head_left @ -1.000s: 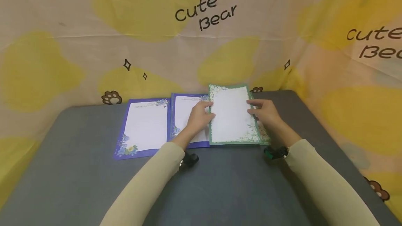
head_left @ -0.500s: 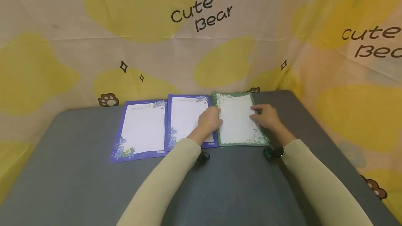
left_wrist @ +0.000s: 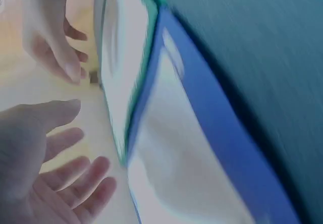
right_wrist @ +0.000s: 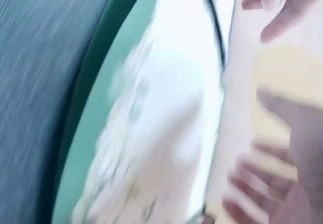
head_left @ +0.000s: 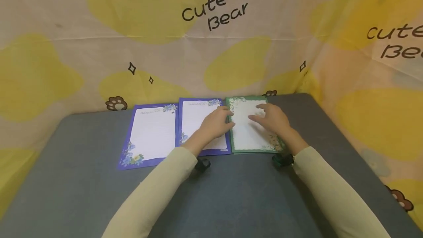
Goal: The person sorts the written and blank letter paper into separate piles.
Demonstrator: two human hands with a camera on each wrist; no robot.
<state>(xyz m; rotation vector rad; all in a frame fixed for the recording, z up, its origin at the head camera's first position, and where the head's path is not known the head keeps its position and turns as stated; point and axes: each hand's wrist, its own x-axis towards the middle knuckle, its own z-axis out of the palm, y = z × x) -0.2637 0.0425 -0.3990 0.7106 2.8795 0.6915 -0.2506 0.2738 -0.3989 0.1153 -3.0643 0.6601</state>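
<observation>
A sheaf of green-bordered stationery paper [head_left: 246,131] lies at the right of the row, its white middle framed by pale flowers. My left hand [head_left: 214,122] hovers over the boundary between it and the purple-bordered sheet [head_left: 198,120] beside it. Its fingers are spread and hold nothing, as the left wrist view shows. Above the green sheaf's right part is my right hand [head_left: 272,118], thumb and fingers apart, also holding nothing. In the right wrist view this right hand [right_wrist: 287,163] is blurred and stands clear of the green-bordered paper [right_wrist: 166,98].
A second purple-bordered sheet [head_left: 153,131] with blue flowers lies at the left end of the row. The papers rest near the back of a grey table [head_left: 231,194]. Behind it hangs a yellow-patterned cloth [head_left: 158,54], which continues along the right side.
The green-bordered sheets, held raised a second ago, came down onto the sheaf at the right. Both hands have let go; the right hand has moved inward over the paper.
</observation>
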